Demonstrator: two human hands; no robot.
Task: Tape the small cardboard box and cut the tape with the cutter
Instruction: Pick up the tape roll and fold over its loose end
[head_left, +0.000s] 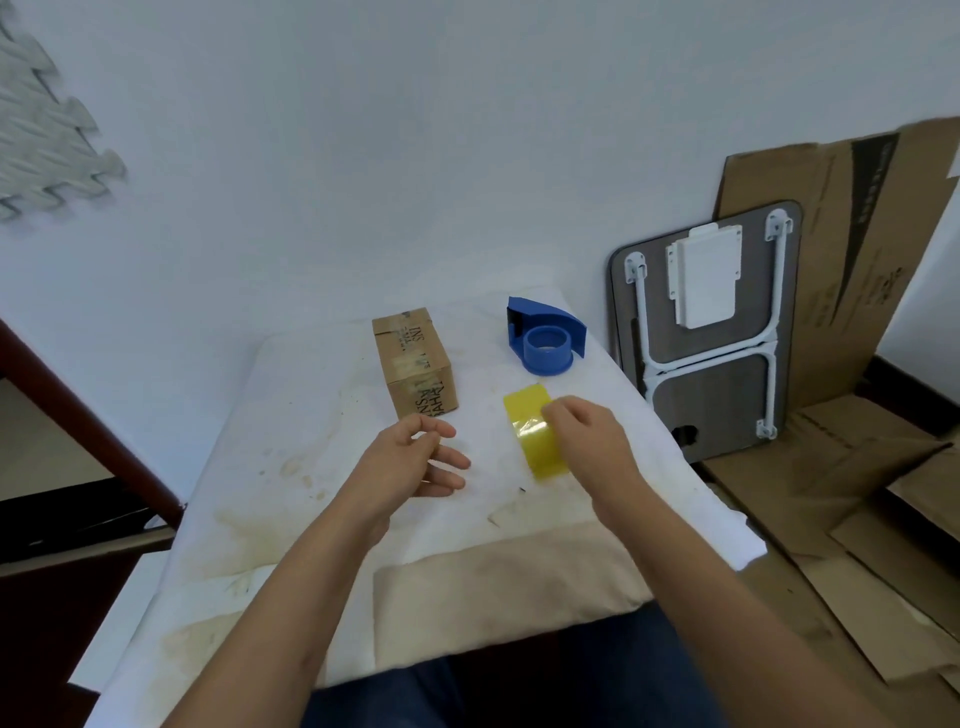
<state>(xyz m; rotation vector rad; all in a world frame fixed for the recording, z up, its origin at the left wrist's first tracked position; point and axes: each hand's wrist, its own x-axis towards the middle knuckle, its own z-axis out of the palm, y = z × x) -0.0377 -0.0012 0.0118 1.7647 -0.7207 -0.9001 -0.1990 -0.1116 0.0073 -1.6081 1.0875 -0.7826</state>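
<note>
Resting on a white, stained cloth (291, 467), the box (415, 361) is a small brown cardboard block, closed, with strips of clear tape across its top and dark printed letters on its near end; "INS" can be made out on top, the rest is too broken to read. Right of it, near the far edge, lies the cutter (545, 335): a smooth blue plastic dispenser with a round hub and a curved hood. Nearer, between cutter and person, sits the tape (535, 434), a glossy translucent yellow roll lying on the cloth.

Right hand (592, 436) is on the roll's right side, fingertips curled together against its top edge, pinching at the film; whether a loose end is gripped cannot be told. Left hand (415, 460) hovers just in front of the box, holding nothing, fingers loosely spread and half bent, thumb close to the forefinger.

Flattened corrugated cardboard (841, 270) leans on the wall at right, behind a folded grey table (717, 384) with white metal legs.
</note>
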